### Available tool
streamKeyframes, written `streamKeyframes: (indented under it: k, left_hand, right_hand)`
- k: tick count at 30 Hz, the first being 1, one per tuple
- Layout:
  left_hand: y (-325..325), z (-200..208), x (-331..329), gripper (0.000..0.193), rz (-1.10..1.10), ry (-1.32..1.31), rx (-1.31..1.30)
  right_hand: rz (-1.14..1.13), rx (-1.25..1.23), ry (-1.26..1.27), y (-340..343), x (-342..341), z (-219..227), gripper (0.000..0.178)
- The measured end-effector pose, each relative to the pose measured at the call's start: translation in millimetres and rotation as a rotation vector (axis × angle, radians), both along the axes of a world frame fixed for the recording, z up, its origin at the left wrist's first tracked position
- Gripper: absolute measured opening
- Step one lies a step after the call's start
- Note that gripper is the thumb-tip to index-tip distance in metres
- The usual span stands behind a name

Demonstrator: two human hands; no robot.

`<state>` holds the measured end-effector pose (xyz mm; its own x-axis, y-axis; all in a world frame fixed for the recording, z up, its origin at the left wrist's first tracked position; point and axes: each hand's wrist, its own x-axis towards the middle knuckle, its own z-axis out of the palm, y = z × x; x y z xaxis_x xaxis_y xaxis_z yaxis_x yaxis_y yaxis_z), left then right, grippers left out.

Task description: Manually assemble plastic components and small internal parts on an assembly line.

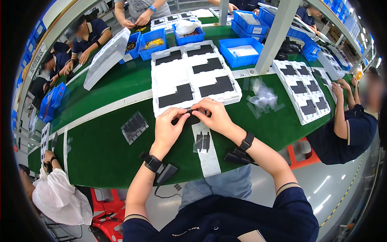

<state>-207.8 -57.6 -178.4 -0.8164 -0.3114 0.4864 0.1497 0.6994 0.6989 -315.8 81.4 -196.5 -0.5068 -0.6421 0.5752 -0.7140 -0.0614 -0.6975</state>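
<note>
My left hand (171, 124) and my right hand (216, 117) meet over the near edge of the white tray. Thumbs and fingers of both are pinched on a flat black piece (193, 118), mostly hidden by the fingers. Just beyond them lies the white moulded tray (171, 72), with flat black L-shaped parts (176, 95) in several pockets; its middle left pocket shows bare white. Below my hands a clear sheet with black strips (202, 142) rests on a pale band across the green table. Left of my left hand is another clear sheet with black pieces (135, 127).
Crumpled clear film (262, 96) lies to the right of the tray. Farther right stands another white tray (300, 89) beside a grey post (278, 36). Blue bins (241, 60) line the far side. Co-workers sit around the green table (96, 149).
</note>
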Motion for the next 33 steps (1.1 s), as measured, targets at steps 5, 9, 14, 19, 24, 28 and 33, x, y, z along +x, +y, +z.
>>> streamKeyframes:
  k: [5, 9, 14, 19, 24, 28, 33]
  left_hand:
    - [-2, 0, 2, 0.011, -0.005, 0.026, -0.03]
    - [-3, 4, 1, 0.009, -0.021, -0.014, -0.015]
    - [0, 2, -2, 0.008, -0.026, -0.009, -0.049]
    - [2, 3, 0, 0.007, -0.005, -0.001, -0.088]
    - [-1, 2, 0, 0.007, -0.008, -0.026, -0.061]
    - [-3, 4, 3, 0.01, -0.034, -0.01, -0.061]
    - [-6, 5, 6, 0.011, -0.074, -0.041, -0.029]
  right_hand:
    - [-0.073, 0.009, -0.054, 2, 1, 4, 0.01]
    - [-0.065, 0.061, -0.043, 5, -2, 8, 0.011]
    - [-0.069, 0.14, -0.079, 7, -1, 9, 0.011]
    - [-0.063, 0.144, 0.053, 1, 5, 11, 0.01]
    - [-0.069, 0.128, 0.009, 2, 3, 7, 0.01]
    - [0.018, 0.071, -0.07, 5, -3, 8, 0.01]
    - [0.036, 0.003, -0.04, 7, -2, 8, 0.01]
